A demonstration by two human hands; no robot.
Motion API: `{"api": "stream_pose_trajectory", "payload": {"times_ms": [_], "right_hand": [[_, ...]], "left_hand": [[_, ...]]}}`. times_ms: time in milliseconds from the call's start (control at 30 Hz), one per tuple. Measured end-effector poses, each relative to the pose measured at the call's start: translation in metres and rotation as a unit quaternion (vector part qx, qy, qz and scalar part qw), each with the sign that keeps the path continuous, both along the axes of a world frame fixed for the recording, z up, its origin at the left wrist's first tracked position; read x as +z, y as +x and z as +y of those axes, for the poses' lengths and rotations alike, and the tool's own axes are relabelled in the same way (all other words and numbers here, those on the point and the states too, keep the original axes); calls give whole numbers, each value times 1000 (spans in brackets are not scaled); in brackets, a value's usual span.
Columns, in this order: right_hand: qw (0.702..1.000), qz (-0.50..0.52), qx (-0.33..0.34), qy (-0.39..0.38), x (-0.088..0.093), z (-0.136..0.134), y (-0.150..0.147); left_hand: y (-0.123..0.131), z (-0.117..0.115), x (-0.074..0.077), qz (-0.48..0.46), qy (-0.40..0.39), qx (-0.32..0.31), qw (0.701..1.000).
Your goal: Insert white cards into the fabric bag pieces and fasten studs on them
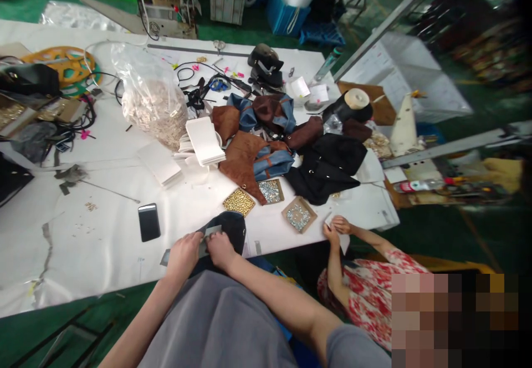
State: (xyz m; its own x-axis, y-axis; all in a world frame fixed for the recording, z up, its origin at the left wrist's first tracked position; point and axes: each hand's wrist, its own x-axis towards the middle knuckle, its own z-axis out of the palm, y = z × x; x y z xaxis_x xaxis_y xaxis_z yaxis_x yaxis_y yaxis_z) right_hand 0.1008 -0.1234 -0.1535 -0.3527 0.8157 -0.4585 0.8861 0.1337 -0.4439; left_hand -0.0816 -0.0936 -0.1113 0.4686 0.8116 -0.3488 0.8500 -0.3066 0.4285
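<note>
At the table's front edge a black leather-like piece (pixel 236 229) lies in front of me, with a pale flat strip (pixel 214 229) showing over it. My left hand (pixel 185 254) is closed on the left end of the black piece. Against its middle my right hand (pixel 221 249) is closed, fingers curled down beside the strip; whatever is between its fingertips is hidden. Just beyond are a tray of gold studs (pixel 238 202), a box of silvery studs (pixel 270 191) and another such box (pixel 298 214). A phone (pixel 148 222) lies left of my hands.
A co-worker in a red-and-white patterned top (pixel 366 296) sits at the right, both hands at the table edge. Brown and blue fabric pieces (pixel 243 157), black pieces (pixel 328 163), white card stacks (pixel 204 141) and a clear plastic bag (pixel 152 102) cover the middle of the white table (pixel 112 257).
</note>
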Motion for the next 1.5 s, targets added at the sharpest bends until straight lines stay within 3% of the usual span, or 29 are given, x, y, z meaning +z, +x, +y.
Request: {"api": "stream_pose_trajectory", "payload": {"times_ms": [133,200,233,300,333,367,433,567,733,867,967,1167,1333,1500], "right_hand": [[993,-6,-115,38,51,-3,49],[972,51,-226,44,71,-2,80],[946,110,-303,32,79,-1,95],[865,248,-436,-3,90,1,125],[832,296,-469,-12,93,2,138],[820,319,-475,-13,95,4,152],[833,320,-452,-7,93,7,179],[863,244,-442,-2,65,34,245],[876,60,-475,63,-5,88,317],[904,-14,-425,46,-61,104,327],[915,-50,-398,32,-87,100,322],[916,-100,-386,36,-108,90,327],[919,-100,-377,50,-115,85,330],[915,-93,-388,60,-121,82,330]], "left_hand": [[-1,2,-2,-8,10,-12,1000],[1,4,-4,-14,13,-25,999],[3,5,-5,-18,13,-34,999],[9,7,-6,-27,14,-52,998],[13,7,-6,-32,15,-60,998],[16,8,-6,-36,15,-68,997],[22,10,-5,-42,15,-80,996],[33,14,0,-56,6,-87,995],[49,19,8,-81,-24,-78,993],[52,24,15,-89,-50,-46,994],[46,31,22,-86,-66,-4,994],[38,42,24,-100,-89,50,990],[41,45,15,-117,-104,52,986],[38,49,16,-124,-103,59,985]]}}
